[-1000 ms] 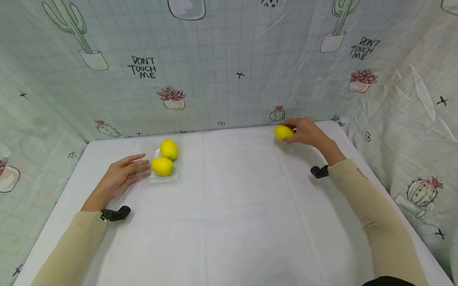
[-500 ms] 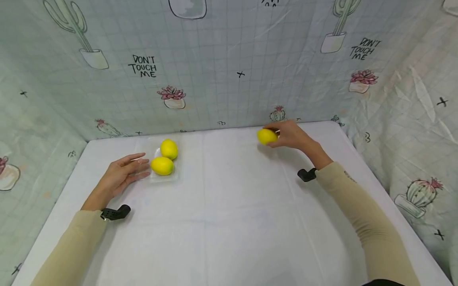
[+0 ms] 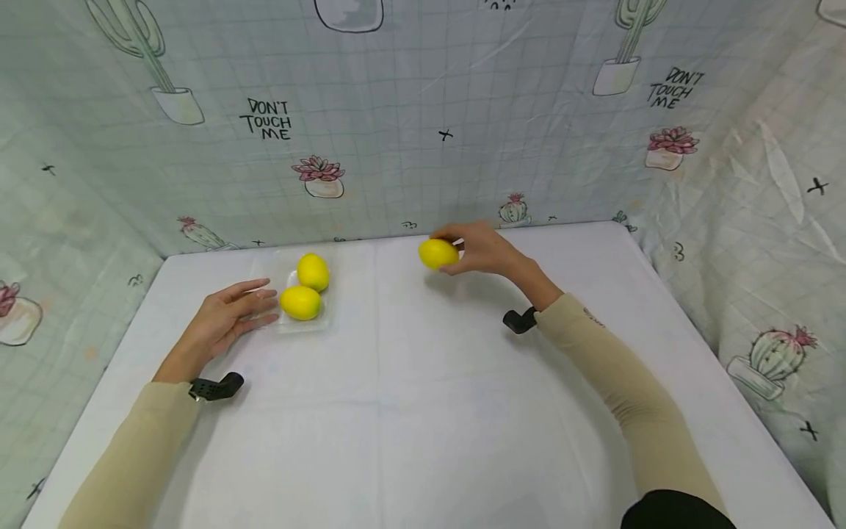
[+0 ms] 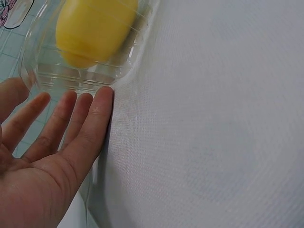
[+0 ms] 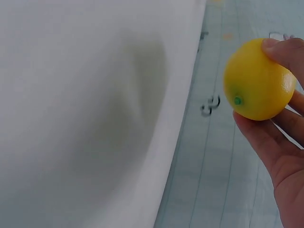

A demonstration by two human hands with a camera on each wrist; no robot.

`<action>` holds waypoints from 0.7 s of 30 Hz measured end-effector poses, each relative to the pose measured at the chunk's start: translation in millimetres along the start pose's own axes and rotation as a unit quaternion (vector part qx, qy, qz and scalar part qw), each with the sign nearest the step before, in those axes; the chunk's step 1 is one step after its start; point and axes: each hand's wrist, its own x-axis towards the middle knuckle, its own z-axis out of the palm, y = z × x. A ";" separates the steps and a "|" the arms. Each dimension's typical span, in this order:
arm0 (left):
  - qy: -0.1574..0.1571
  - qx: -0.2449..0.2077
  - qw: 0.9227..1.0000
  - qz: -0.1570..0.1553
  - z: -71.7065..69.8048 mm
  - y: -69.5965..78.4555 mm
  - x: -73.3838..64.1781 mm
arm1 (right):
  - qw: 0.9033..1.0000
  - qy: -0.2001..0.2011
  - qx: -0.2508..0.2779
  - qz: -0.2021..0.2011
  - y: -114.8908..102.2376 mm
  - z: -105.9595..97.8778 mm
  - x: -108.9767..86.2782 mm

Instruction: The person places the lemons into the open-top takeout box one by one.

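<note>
My right hand holds a yellow lemon above the back of the table, right of the middle. In the right wrist view the thumb and fingers grip that lemon, and its small green stem spot shows. On the left, two more lemons sit in a clear plastic tray, the rear lemon behind the front lemon. My left hand stands at the tray's left side with fingers extended. In the left wrist view the fingertips are at the wall of the clear tray.
A white cloth covers the table. Behind it hangs a grid-patterned curtain with cactus drawings, close along the table's back edge. Another patterned curtain runs along the right side.
My right hand has carried the lemon leftward along the back of the table, toward the tray. My left hand and the two lemons in the tray have stayed in place.
</note>
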 end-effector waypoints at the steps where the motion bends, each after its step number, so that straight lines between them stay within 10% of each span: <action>1: -0.001 0.001 1.000 0.000 0.5 0.3 0.7 | 1.000 -0.002 0.006 -0.006 -3.3 2.8 5.1; 21: -0.015 -0.021 1.000 -0.002 -4.8 0.5 -1.2 | 0.995 -0.036 0.065 -0.065 -73.5 48.0 96.5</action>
